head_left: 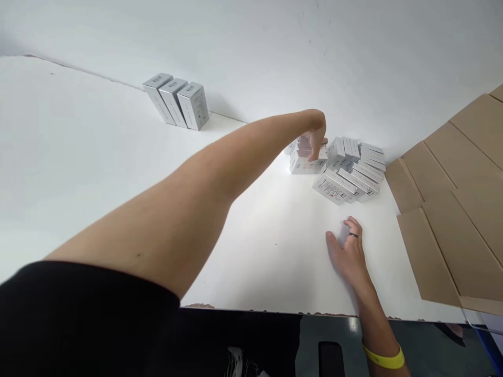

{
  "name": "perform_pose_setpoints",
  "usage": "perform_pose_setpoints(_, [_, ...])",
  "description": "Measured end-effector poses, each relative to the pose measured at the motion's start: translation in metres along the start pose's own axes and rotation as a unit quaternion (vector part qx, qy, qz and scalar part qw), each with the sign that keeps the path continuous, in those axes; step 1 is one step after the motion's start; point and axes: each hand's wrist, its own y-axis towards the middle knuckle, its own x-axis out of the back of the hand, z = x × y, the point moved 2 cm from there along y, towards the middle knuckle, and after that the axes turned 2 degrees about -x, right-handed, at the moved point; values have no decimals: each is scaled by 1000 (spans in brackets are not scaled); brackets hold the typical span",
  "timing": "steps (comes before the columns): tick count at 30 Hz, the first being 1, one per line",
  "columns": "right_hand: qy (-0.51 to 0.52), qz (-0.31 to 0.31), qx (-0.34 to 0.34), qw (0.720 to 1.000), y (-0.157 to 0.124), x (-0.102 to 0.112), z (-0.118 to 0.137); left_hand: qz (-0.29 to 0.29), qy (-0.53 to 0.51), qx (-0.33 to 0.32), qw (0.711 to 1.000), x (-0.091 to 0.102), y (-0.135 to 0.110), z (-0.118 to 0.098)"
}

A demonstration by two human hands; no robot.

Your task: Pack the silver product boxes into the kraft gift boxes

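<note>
My left hand (315,142) reaches across from the left, bent down at the wrist. Its fingers are closed around small white boxes (304,166) near the wall; my wrist and fingers cover part of them. Just right of these, several more white boxes (334,187) with dark print stand in leaning rows. Below those rows, my right hand (349,256) is over the white table (275,267), thumb and fingers apart, holding nothing. A dark ring is on one of its fingers and a yellow band on the wrist.
Three white boxes (192,107) stand by the wall, further left. Overlapping brown cardboard pieces (451,220) fill the right side. The table's front edge (330,314) is chipped, and a dark phone-like object (330,358) shows below it. A white wall (251,52) closes off the back.
</note>
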Motion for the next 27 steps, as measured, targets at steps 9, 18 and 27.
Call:
perform_pose_setpoints(9, [-32,-30,39,998,2,1,-4,62,107,-81,989,-33,-55,19])
perform_pose_setpoints(18, [-52,-41,71,995,8,9,-10,-259,-129,-180,940,-75,-204,186])
perform_pose_setpoints(27, [-109,-42,25,993,4,12,-9,-355,-178,-238,886,-127,-290,278])
